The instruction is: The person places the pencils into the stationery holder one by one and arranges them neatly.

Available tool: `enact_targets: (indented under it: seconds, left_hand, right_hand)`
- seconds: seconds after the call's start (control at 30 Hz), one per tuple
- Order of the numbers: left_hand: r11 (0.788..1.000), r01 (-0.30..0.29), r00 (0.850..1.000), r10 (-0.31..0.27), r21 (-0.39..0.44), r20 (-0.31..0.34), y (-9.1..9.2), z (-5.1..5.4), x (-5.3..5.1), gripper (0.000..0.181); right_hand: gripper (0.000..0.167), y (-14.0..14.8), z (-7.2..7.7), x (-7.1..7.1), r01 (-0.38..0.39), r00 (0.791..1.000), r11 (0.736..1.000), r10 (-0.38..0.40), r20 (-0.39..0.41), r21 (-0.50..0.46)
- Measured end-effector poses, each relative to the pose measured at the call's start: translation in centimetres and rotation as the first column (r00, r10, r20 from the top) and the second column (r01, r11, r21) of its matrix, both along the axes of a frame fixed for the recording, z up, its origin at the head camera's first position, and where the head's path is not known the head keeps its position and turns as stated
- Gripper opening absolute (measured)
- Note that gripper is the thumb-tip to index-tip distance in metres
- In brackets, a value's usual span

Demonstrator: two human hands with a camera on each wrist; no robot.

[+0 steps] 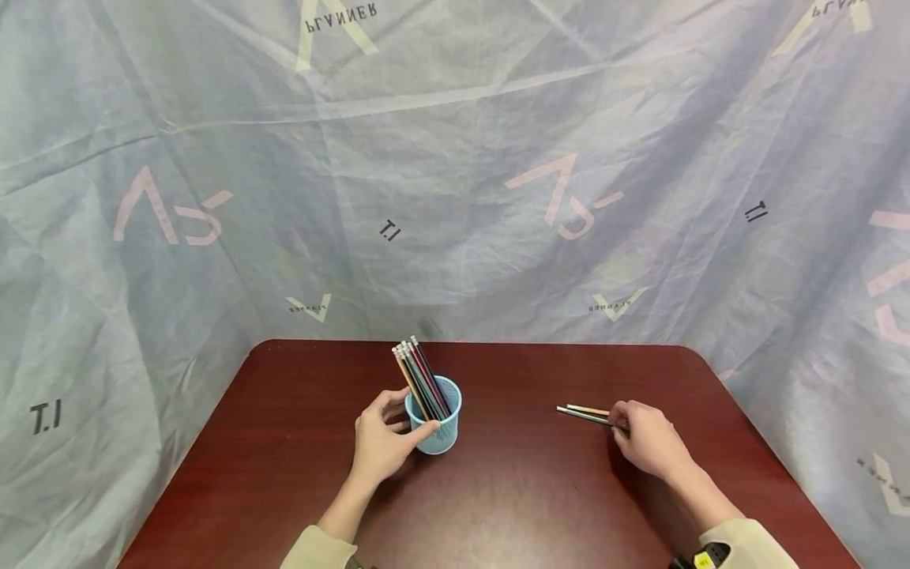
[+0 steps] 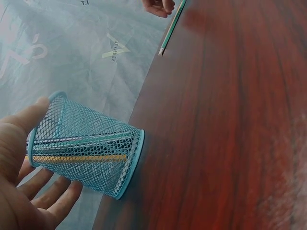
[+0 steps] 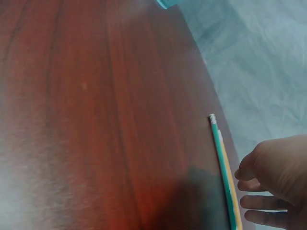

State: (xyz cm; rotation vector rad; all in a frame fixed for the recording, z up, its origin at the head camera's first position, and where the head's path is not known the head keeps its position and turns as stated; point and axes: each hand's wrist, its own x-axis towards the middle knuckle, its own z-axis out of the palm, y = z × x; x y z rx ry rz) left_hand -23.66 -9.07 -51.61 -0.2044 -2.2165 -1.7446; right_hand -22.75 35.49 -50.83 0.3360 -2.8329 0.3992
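Note:
A light blue mesh pencil cup [image 1: 442,436] stands upright on the table, left of the middle. My left hand [image 1: 384,444] holds it from the left, with the thumb at the near rim and the fingers round the far side. Several pencils [image 1: 421,383] with white eraser ends lean leftward inside the cup. To the right, a green pencil [image 3: 223,167] and a yellow pencil [image 3: 232,188] lie side by side on the wood. My right hand [image 1: 648,438] is right over their near ends, fingers loosely bent; the right wrist view shows nothing between thumb and fingers.
The dark red wooden table [image 1: 512,490] has rounded far corners. Grey printed cloth [image 1: 455,261] hangs behind it and along both sides. A dark band with a yellow patch [image 1: 704,559] sits at the right sleeve [image 1: 753,545].

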Motion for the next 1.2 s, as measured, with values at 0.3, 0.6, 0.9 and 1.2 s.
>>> enact_targets:
  seconds: [0.3,0.6,0.9,1.2]
  left_hand:
    - [1.000,0.012,1.000,-0.013,0.008,0.015,-0.1,0.0,0.1,0.065]
    - [1.000,-0.005,1.000,0.005,0.006,-0.005,-0.1,0.1,0.2,0.063]
    - [1.000,0.010,1.000,-0.010,0.016,0.008,0.2,0.2,0.4,0.064]
    - [1.000,0.012,1.000,-0.012,0.015,0.003,0.1,0.1,0.2,0.064]
  right_hand:
    - [0.017,0.1,-1.4,0.5,-0.011,1.000,1.000,0.011,0.012,0.022]
    - [0.019,0.2,-2.2,0.2,0.009,0.997,1.000,-0.007,-0.071,0.021]
    - [0.021,0.4,-2.1,0.1,0.020,0.998,1.000,-0.019,-0.068,0.012]
    - [0.016,0.5,-2.2,-0.9,0.003,0.996,1.000,0.000,-0.092,0.028]
